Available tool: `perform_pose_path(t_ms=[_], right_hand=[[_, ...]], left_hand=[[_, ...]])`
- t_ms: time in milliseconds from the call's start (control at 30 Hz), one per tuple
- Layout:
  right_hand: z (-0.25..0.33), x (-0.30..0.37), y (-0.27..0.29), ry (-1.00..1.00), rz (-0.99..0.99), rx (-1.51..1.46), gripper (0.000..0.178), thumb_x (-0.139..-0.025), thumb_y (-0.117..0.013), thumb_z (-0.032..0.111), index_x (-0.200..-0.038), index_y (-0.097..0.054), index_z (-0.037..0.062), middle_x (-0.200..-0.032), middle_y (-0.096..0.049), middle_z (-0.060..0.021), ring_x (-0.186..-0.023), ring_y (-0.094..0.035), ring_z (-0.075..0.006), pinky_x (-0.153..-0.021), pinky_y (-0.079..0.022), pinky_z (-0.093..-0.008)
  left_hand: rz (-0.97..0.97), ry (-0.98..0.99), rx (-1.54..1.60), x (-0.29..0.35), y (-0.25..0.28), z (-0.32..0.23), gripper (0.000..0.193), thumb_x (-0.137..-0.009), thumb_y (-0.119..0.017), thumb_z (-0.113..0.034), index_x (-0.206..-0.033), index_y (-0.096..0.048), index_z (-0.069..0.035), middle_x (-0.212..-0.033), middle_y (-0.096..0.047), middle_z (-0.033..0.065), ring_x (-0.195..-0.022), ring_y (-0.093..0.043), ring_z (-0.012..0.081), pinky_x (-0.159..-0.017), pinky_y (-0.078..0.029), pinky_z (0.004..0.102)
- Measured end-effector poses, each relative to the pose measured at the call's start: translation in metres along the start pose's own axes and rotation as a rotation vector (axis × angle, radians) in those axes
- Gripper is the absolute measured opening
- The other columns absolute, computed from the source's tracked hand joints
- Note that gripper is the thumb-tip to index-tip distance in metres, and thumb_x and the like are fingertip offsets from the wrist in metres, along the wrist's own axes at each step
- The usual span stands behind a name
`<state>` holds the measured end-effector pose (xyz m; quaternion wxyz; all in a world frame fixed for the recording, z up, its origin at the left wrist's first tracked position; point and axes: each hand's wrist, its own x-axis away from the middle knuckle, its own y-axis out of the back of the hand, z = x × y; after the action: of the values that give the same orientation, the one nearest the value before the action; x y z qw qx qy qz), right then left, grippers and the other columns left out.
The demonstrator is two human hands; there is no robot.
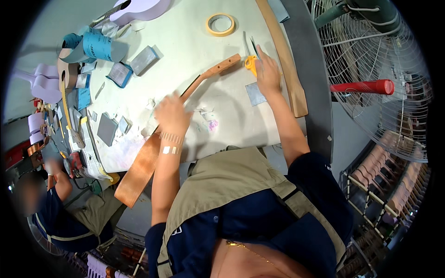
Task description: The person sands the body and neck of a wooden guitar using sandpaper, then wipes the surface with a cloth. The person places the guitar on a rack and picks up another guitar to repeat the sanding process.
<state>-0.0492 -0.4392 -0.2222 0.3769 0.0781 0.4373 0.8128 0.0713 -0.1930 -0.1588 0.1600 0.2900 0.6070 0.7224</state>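
Observation:
A brown wooden ukulele lies slantwise at the table's near edge, its side (139, 171) at the lower left and its headstock (229, 62) pointing up to the right. My left hand (173, 115), slightly blurred, is closed round its neck; the fingers are partly hidden. Further right, my right hand (268, 76) is on a pair of scissors with yellow handles (251, 65), the index finger stretched forward along them. The blades point away from me and stand a little apart. Part of the handles is hidden under the hand. A small grey sheet (255, 94) lies beside the right wrist.
A tape roll (220, 24) lies beyond the scissors. A long wooden strip (289, 69) runs along the right side, near a caged fan (371, 69). Sanding blocks (144, 60) and blue sandpaper (97, 45) lie at left. A co-worker (69, 208) is at the lower left.

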Motion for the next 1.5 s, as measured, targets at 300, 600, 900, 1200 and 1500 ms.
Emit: perform_pose_path(t_ms=[300,600,900,1200,1500], right_hand=[[0.064,0.02,0.052,0.011,-0.102,-0.776,0.04,-0.095,-0.038,0.026,-0.126,-0.05,0.0029,-0.124,-0.047,-0.0126,-0.093,-0.055,-0.0167,-0.082,-0.045,-0.0302],[0.132,0.014,0.081,0.452,-0.051,-0.702,0.037,-0.092,-0.044,0.022,-0.123,-0.054,0.0029,-0.125,-0.046,-0.0143,-0.108,-0.047,-0.0259,-0.092,-0.038,-0.0346],[0.154,0.026,0.092,0.615,-0.166,-0.348,0.038,-0.088,-0.049,0.013,-0.123,-0.051,0.0009,-0.123,-0.047,-0.015,-0.104,-0.048,-0.0307,-0.09,-0.038,-0.0379],[0.157,0.027,0.084,0.548,-0.242,-0.21,0.04,-0.084,-0.055,0.013,-0.124,-0.053,0.0111,-0.12,-0.048,-0.011,-0.088,-0.049,-0.026,-0.082,-0.04,-0.0328],[0.19,0.035,0.088,0.615,-0.171,-0.273,0.043,-0.083,-0.057,0.017,-0.125,-0.051,0.0121,-0.118,-0.049,-0.0066,-0.09,-0.046,-0.0244,-0.078,-0.039,-0.0343]], left_hand=[[-0.167,-0.003,0.351,-0.012,0.04,0.018,0.016,-0.076,-0.06,-0.022,-0.086,-0.064,-0.01,-0.069,-0.062,0.0164,-0.066,-0.06,0.036,-0.061,-0.049,0.0424],[-0.252,-0.127,0.596,0.041,0.068,0.055,0.02,-0.073,-0.067,-0.016,-0.087,-0.065,-0.001,-0.056,-0.056,0.0163,-0.051,-0.058,0.0319,-0.05,-0.045,0.0321],[-0.321,-0.08,0.601,0.061,0.071,0.079,0.018,-0.073,-0.066,-0.016,-0.081,-0.063,0.0,-0.058,-0.057,0.0176,-0.053,-0.058,0.0334,-0.051,-0.046,0.0323],[-0.314,-0.053,0.84,0.074,0.067,0.103,0.014,-0.075,-0.065,-0.01,-0.079,-0.06,0.003,-0.058,-0.059,0.0133,-0.047,-0.052,0.0153,-0.049,-0.042,0.0265],[-0.327,-0.056,0.969,0.086,0.061,0.112,0.01,-0.077,-0.063,-0.004,-0.083,-0.06,0.004,-0.058,-0.056,0.0039,-0.052,-0.044,0.0038,-0.047,-0.039,0.0225]])
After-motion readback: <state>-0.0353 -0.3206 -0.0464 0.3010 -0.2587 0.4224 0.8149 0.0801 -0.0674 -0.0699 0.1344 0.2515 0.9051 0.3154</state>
